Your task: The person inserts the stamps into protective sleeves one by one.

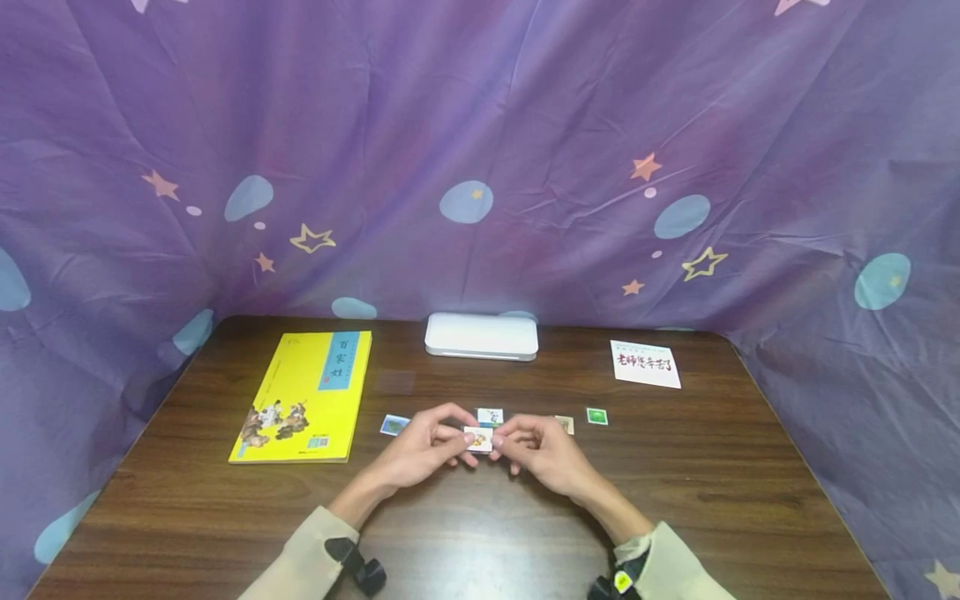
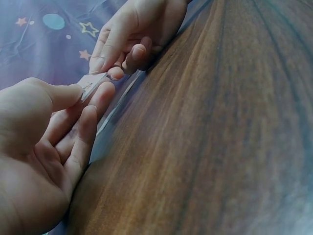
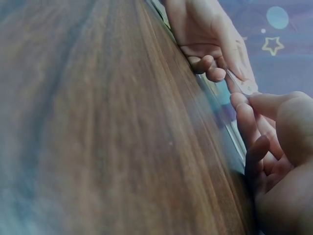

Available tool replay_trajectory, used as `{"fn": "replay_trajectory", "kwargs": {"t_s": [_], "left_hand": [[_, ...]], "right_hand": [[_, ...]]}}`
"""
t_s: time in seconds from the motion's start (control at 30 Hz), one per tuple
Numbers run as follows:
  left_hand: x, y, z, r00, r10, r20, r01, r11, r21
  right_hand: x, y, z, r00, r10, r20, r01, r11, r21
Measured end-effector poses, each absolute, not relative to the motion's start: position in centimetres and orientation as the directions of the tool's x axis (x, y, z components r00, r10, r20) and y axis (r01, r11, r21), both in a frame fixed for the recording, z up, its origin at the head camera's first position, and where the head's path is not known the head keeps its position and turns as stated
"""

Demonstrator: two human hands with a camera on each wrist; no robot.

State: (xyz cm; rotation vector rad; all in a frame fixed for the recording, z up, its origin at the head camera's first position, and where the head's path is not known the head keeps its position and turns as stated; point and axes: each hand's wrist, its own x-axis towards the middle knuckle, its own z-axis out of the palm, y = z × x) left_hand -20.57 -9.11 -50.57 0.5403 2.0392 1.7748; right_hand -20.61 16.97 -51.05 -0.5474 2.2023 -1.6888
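Observation:
Both hands hold one small white postage stamp (image 1: 478, 440) with a coloured picture, in front of me over the table. My left hand (image 1: 422, 450) pinches its left edge between thumb and fingers. Its right edge is pinched by my right hand (image 1: 551, 458) in the same way. In the left wrist view the stamp (image 2: 92, 82) appears tilted and thin between the two thumbs. Just behind it lies another white stamp (image 1: 490, 414), partly covered by the held one. A blue stamp (image 1: 394, 425) lies by the left hand, and a tan one (image 1: 565, 426) is partly hidden behind the right.
Farther right is a green stamp (image 1: 597, 416). A yellow book (image 1: 303, 408) lies at the left, with a faint clear sheet (image 1: 394, 382) beside it. A white case (image 1: 482, 337) stands at the table's back edge. A white card with red writing (image 1: 646, 365) lies back right.

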Motion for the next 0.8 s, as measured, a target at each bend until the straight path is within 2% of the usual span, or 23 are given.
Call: {"fn": "replay_trajectory", "kwargs": {"t_s": [0.8], "left_hand": [[-20.52, -9.0, -50.38, -0.857, 0.513, -0.051, 0.037, 0.16, 0.986]], "right_hand": [[-20.73, 16.86, -51.4, -0.872, -0.49, -0.001, -0.152, 0.271, -0.951]]}}
